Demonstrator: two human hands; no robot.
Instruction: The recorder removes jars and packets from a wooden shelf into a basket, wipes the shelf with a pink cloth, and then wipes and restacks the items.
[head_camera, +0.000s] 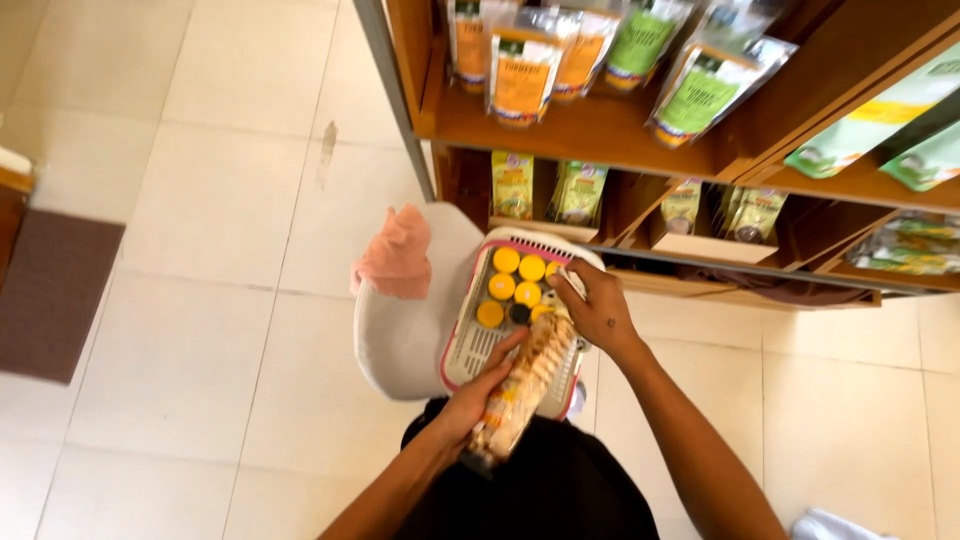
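Plastic basket (462, 345) on a white chair (400, 340) — yellow-lidded jars (515, 280) inside. My left hand (475, 400) grips a long clear packet (522, 385) over it; my right hand (597, 305) pinches its top. Pink cloth (397, 255) beside — wooden shelves (600, 130) behind.

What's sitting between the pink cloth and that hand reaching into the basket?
Between the pink cloth and the right hand, the head view shows yellow-lidded jars standing inside the basket, plus a bare strip of the white stool.
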